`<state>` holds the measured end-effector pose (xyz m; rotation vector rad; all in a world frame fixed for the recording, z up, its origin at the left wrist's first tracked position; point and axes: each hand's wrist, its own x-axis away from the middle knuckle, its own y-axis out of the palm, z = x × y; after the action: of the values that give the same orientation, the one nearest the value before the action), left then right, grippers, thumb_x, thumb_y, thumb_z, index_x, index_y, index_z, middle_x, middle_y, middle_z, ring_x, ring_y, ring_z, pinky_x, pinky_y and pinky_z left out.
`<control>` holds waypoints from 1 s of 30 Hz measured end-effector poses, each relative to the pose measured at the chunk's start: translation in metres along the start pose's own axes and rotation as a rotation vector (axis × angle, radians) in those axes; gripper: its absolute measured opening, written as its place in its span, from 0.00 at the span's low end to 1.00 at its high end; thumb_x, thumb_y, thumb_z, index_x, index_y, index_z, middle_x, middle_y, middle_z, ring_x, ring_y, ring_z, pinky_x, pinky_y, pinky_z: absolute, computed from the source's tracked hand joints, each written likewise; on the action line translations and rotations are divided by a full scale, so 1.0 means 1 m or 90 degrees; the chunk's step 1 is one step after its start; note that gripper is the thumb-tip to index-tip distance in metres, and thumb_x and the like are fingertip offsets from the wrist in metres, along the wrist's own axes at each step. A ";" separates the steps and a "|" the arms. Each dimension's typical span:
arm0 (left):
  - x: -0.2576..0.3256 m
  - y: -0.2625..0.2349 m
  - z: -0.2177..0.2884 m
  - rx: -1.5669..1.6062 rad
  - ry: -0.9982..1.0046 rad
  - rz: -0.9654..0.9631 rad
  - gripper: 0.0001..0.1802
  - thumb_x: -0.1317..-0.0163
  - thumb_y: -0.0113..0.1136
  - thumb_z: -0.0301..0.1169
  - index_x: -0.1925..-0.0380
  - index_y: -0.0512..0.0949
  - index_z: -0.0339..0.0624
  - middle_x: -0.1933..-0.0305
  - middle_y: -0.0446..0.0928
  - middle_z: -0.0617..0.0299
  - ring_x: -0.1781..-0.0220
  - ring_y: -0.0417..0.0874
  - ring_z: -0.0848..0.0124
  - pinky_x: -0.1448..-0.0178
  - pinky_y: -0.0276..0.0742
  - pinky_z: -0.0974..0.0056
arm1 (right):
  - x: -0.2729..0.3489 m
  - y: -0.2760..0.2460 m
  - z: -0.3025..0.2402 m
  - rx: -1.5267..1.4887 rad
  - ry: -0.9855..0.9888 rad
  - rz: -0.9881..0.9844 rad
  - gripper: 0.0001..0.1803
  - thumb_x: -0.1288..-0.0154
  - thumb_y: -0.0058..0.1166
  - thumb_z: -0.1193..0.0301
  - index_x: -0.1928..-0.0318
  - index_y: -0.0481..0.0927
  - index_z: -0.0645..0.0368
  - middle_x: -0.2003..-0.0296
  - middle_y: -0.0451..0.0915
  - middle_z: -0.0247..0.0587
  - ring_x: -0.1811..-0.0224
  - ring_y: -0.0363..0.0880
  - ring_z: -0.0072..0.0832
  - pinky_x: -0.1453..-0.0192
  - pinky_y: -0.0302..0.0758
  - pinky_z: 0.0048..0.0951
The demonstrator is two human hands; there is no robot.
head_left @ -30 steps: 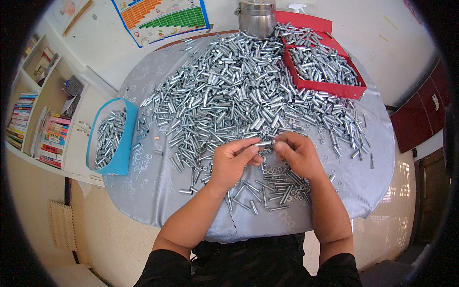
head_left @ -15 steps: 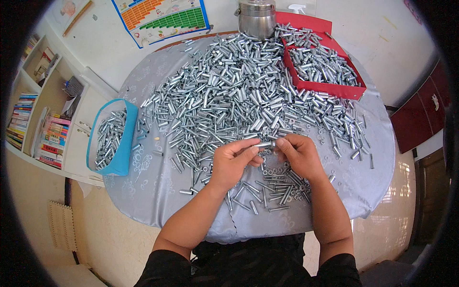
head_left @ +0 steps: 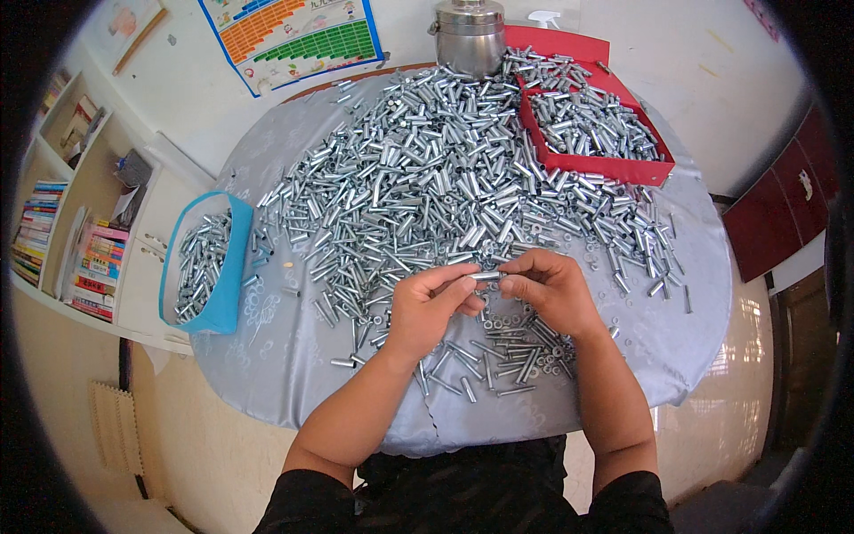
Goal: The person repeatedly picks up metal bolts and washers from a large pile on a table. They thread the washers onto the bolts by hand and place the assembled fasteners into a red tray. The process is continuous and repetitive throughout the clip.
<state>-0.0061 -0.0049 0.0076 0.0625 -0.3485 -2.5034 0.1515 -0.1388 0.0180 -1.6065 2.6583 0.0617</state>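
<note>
Grey-draped, our bench [head_left: 258, 374] is carrying a heap [head_left: 418, 169] of metal pieces, a red box [head_left: 614, 169] standing at its back right and a blue bin [head_left: 235, 276] at its left edge. Over the heap's near side, our left hand [head_left: 423, 310] is pinching one end of a tube [head_left: 485, 276]; our right hand [head_left: 553, 292] is pinching the other end, and we are not seeing whether it is hiding a smaller piece. Bolts [head_left: 516, 390] and rings [head_left: 511, 320] are lying nearer us. With only fingertips gripping slick metal, we are risking a slip, and a dropped tube could be vanishing among lookalikes.
</note>
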 end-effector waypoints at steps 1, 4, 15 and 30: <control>0.000 0.000 0.000 0.000 0.003 -0.003 0.14 0.34 0.57 0.24 0.50 0.79 0.29 0.60 0.83 0.52 0.65 0.86 0.70 0.61 0.84 0.69 | 0.000 -0.001 -0.001 0.004 0.009 -0.001 0.06 0.36 0.61 0.76 0.61 0.81 0.67 0.68 0.81 0.35 0.67 0.79 0.19 0.62 0.76 0.21; 0.000 0.002 0.001 -0.014 0.022 -0.005 0.13 0.35 0.57 0.22 0.51 0.79 0.30 0.60 0.83 0.52 0.66 0.85 0.70 0.61 0.85 0.68 | -0.001 -0.001 0.003 -0.028 -0.001 -0.002 0.07 0.36 0.60 0.76 0.60 0.81 0.67 0.67 0.82 0.36 0.67 0.80 0.20 0.61 0.78 0.22; 0.001 0.005 0.001 -0.050 0.023 0.004 0.13 0.35 0.57 0.21 0.51 0.79 0.32 0.60 0.84 0.54 0.67 0.85 0.72 0.60 0.84 0.69 | -0.003 -0.001 -0.001 -0.065 0.032 -0.010 0.08 0.35 0.59 0.74 0.60 0.79 0.66 0.68 0.81 0.36 0.69 0.79 0.20 0.63 0.77 0.23; -0.002 0.000 0.003 -0.030 0.112 0.145 0.13 0.33 0.55 0.26 0.52 0.78 0.31 0.64 0.83 0.54 0.77 0.78 0.76 0.73 0.75 0.73 | -0.017 -0.034 -0.016 -0.388 -0.167 0.375 0.15 0.26 0.46 0.68 0.50 0.75 0.68 0.57 0.82 0.52 0.55 0.84 0.36 0.52 0.80 0.30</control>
<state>-0.0049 -0.0030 0.0099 0.2108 -0.2105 -2.2592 0.1897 -0.1407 0.0339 -0.7249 2.9281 1.0933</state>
